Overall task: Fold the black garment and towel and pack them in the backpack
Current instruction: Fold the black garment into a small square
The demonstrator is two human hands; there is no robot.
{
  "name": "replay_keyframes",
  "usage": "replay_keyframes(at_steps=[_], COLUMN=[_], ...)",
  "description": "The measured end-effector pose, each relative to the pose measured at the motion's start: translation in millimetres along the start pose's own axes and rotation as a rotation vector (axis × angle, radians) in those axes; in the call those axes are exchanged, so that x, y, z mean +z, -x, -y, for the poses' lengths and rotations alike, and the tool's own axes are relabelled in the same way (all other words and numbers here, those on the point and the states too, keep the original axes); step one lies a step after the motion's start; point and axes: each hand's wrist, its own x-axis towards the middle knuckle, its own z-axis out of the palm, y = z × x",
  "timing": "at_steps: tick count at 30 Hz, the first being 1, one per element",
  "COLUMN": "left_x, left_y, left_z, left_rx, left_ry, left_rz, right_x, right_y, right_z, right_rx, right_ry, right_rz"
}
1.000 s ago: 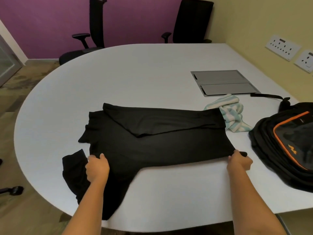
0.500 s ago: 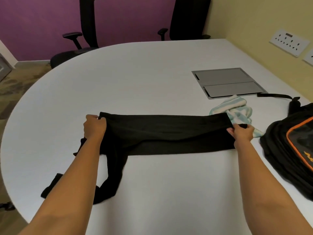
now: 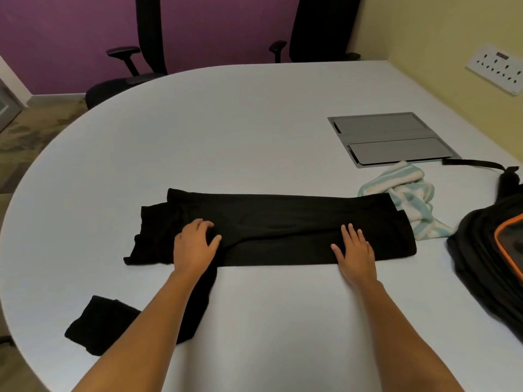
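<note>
Matt black cloth garment (image 3: 283,222), soft striped terry towel (image 3: 407,193), smooth pale matt worktop (image 3: 226,123), brushed grey metal cable hatch (image 3: 387,137), black woven-fabric backpack (image 3: 481,250) with orange trim

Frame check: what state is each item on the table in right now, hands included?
black garment: folded into a long flat band, one sleeve trailing loose toward the near edge.
towel: crumpled, unfolded, at the black garment's right end.
backpack: lying on the table; open or zipped cannot be told.
left hand: open, resting on the black garment.
right hand: flat, pressing the black garment.
cable hatch: flaps closed.
</note>
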Motion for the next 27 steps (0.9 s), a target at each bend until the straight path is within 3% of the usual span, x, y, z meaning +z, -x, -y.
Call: replay_keyframes(at_steps=[4,9,12,19,23,27], left_x=[17.0,14.7,0.6,-21.0,-12.2,6.3], left_y=[17.9,6.6,-13.0,-86.2,-101.9,-82.1], left_z=[3.2,4.6,-1.6,-6.0,-20.2,-41.3], left_rx=[0.121,0.091,0.014,-0.038,0.069,0.225], left_ry=[-0.178,-0.047,-0.016,0.153,-0.094,-0.207], left_rz=[0.209,0.102,0.139,0.453,0.272,0.035], right_x=[-3.4,-11.3,-16.2,-38.2,-45.0,-41.8], right_y=[-3.7,-9.8,-13.2,-26.1,-29.2,-24.3], right_z=[1.1,0.7,-2.2,-40.5,-67.4,-84.7], right_rx=[0.003,-0.009,-0.012,0.313,0.507,0.550], right_ry=[0.065,0.082,0.068,-0.199,-0.255,-0.310], right_rz=[0.066,0.015,-0.057,-0.304,-0.292,-0.271])
